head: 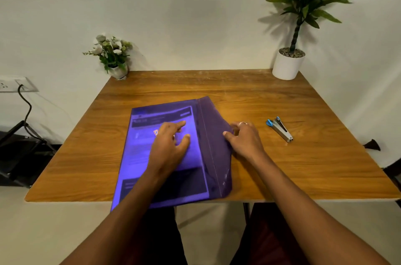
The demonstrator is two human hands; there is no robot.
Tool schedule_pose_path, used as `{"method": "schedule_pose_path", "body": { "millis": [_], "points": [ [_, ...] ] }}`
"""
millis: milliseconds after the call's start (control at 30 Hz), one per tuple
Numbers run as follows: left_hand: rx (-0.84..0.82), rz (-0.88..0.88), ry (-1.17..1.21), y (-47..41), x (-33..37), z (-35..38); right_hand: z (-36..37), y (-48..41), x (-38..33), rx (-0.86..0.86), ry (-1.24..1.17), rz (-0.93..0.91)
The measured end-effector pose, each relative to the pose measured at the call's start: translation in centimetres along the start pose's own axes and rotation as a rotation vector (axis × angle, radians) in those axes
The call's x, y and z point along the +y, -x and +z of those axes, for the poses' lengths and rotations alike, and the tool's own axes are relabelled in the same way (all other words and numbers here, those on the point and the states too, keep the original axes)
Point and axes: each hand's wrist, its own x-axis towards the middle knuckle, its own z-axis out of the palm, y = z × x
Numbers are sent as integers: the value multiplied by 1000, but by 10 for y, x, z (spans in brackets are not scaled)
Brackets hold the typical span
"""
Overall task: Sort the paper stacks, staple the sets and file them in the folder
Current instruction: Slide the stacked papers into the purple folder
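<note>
Head view is showing the job close to done, judging by how things are lying. Every sheet in view is sitting inside the translucent purple folder [138, 156], with the papers [141, 139] showing their print through the cover. Whether the sets are stapled cannot be told from here. The stapler [280, 129] is lying untouched on the wooden table [282, 167], near the right hand's three o'clock side. What seems to be remaining is folding the flap [212, 117] over and closing the folder.

The folder is lying at the table's six o'clock side, its near edge hanging just past the table edge. The left hand [171, 143] is resting palm-down on the cover with its fingers spread and fairly straight, the index finger pointing toward one o'clock, and it looks to be pressing the papers flat. The right hand [245, 139], apart from the left at its three o'clock, is pinching the flap. Its thumb is sitting on top and its fingers are curling behind the edge, lifting the flap slightly off the table.
</note>
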Motion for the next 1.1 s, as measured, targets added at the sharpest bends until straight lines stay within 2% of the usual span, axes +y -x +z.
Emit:
{"method": "schedule_pose_path", "body": {
  "millis": [67,133,200,400,467,700,833,1000,1100],
  "points": [
    [5,35,-357,2,-28,-11,9,-2,-1,-16,29,96],
    [-170,-67,-560,8,-46,-17,14,-3,-9,-10,-7,121],
    [-280,-113,-627,14,-51,-15,19,-2,-15,13,-103,109],
    [-299,-91,-650,15,-27,8,23,17,-22,158,-595,143],
    [-306,-86,-648,14,-18,23,22,22,-24,183,-513,58],
    [-328,-59,-622,6,-11,45,22,19,-19,145,62,-337],
    [-337,-52,-618,6,-11,45,35,20,-24,100,261,-410],
    [-360,-26,-606,5,-10,43,41,21,-22,113,288,-429],
    [-373,-21,-611,5,-11,43,41,19,-25,53,319,-404]
  ]
}}
